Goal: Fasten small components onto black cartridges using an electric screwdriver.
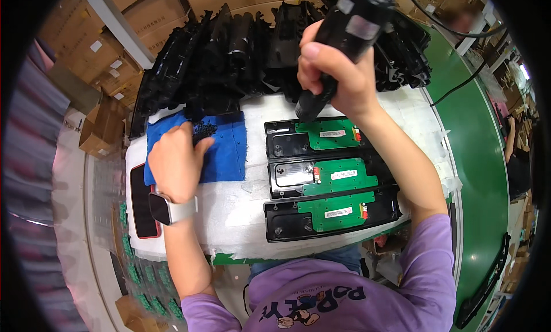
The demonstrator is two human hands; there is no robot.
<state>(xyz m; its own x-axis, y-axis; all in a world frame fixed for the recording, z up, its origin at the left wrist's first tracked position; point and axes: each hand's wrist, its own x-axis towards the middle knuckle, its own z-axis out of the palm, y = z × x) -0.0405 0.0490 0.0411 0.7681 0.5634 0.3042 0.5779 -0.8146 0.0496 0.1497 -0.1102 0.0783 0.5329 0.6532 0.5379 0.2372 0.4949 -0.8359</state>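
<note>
At the left of the frame, a dark phone (pixel 145 203) lies on the white-covered bench (pixel 229 217). Beside it the left hand (pixel 178 159) bends over a blue cloth (pixel 225 159), fingers at a heap of small black pieces (pixel 205 128); whether it grips any I cannot tell. Right of centre, three black housings (pixel 291 179) with green circuit boards (pixel 336 186) lie stacked down the frame. Above them, at upper centre-right, the right hand (pixel 344 73) is wrapped around a black power screwdriver (pixel 351 30).

Blue cloth (pixel 229 157), green boards (pixel 338 186), apparently black screws (pixel 205 128)
</note>
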